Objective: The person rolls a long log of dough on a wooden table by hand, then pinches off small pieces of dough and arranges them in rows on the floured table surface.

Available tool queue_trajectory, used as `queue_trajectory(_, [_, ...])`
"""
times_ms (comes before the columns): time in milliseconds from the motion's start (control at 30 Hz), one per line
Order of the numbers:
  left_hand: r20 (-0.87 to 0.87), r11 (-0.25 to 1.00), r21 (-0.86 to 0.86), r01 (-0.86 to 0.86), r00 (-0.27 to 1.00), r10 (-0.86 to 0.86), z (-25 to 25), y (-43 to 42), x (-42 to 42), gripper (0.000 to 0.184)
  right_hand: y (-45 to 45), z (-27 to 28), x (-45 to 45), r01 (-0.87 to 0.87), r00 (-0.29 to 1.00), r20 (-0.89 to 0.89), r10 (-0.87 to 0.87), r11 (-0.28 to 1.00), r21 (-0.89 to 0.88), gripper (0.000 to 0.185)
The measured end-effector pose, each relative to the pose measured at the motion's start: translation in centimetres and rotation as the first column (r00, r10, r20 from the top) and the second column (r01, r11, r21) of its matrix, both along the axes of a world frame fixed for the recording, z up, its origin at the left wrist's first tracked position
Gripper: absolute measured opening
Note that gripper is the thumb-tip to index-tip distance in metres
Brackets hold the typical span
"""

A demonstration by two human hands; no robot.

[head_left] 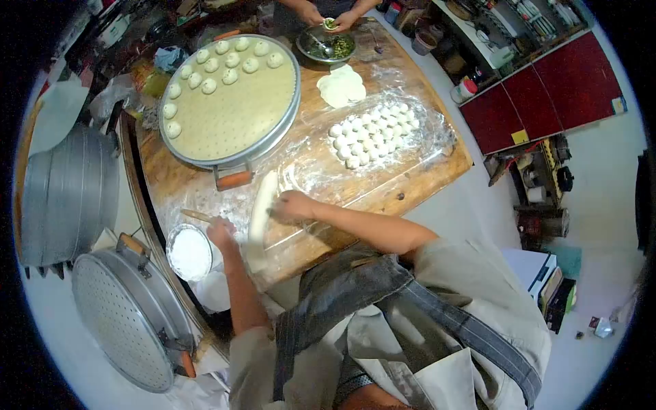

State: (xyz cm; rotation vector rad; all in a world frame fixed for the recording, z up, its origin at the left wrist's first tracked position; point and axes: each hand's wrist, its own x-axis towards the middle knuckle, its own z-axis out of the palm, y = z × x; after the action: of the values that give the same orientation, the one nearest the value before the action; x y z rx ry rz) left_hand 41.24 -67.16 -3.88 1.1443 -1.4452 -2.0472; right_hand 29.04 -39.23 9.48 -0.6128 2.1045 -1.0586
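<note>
A long white dough roll stretches toward me over the floured wooden table, its near end smeared by motion. My right hand is at its right side, fingers curled and pressed against the dough, slightly blurred. Left of the roll, my left hand is closed around the end of a short wooden stick; the rest of the stick is hidden by the fingers. Just below that hand stands a bowl of white flour. Many small dough pieces lie grouped farther right, near a stack of flat wrappers.
A large round steamer tray with several filled buns sits at the back left. Across the table, another person's hands hold a wrapper over a bowl of green filling. Metal steamers stand left of the table.
</note>
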Motion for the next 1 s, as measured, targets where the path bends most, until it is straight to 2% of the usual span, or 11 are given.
queue_trajectory(67, [-0.344,0.988,0.010,0.154,0.928,-0.141,7.8,5.6,1.5,0.035,-2.3,-1.4,1.4,-0.071,0.997,0.016,0.071,0.997,-0.040,0.061])
queue_trajectory(100, [-0.375,0.958,-0.213,0.192,0.889,-0.262,7.2,7.3,2.4,0.046,-3.8,-3.3,1.9,-0.060,0.992,0.105,0.064,0.997,-0.048,0.065])
queue_trajectory(133, [-0.472,0.985,-0.061,0.161,0.865,-0.170,9.8,10.3,2.8,0.038,-4.7,-2.6,2.1,-0.141,0.984,0.100,0.150,0.986,-0.091,0.067])
queue_trajectory(233, [-0.031,0.993,-0.081,0.081,0.996,-0.084,15.7,17.0,2.5,0.022,-6.6,-1.1,3.2,-0.074,0.958,0.268,0.106,0.989,-0.125,0.066])
queue_trajectory(367, [-0.049,0.973,-0.016,0.232,0.971,-0.233,15.4,18.2,2.2,0.023,-6.9,2.0,1.0,0.370,0.899,0.246,-0.364,0.929,0.020,0.046])
queue_trajectory(467, [0.150,0.761,-0.283,0.584,0.811,-0.566,16.3,19.0,1.0,0.027,-4.2,2.8,-4.1,0.516,0.796,0.427,-0.430,0.850,-0.106,0.042])
queue_trajectory(667, [0.117,0.792,-0.183,0.583,0.813,-0.571,11.7,24.5,-1.1,0.030,1.4,1.1,-6.9,0.693,0.692,0.396,-0.603,0.708,-0.132,0.044])
queue_trajectory(767, [0.058,0.795,-0.207,0.571,0.818,-0.572,9.1,25.1,-2.9,0.031,4.7,-0.9,-4.0,0.340,0.929,0.189,-0.319,0.936,-0.094,0.051])
queue_trajectory(833, [0.130,0.768,-0.258,0.586,0.809,-0.574,9.8,25.6,-3.8,0.029,7.1,-2.5,-2.8,0.421,0.899,0.152,-0.411,0.906,-0.041,0.054])
queue_trajectory(900, [0.421,0.415,-0.578,0.702,0.693,-0.585,11.8,26.2,-5.1,0.025,10.7,-4.0,-3.3,0.336,0.942,0.003,-0.336,0.940,-0.066,0.050])
queue_trajectory(1000, [0.543,0.386,-0.514,0.766,0.639,-0.545,14.8,28.2,-8.1,0.024,14.6,-8.7,-3.4,0.106,0.982,-0.168,-0.084,0.986,0.130,0.043])
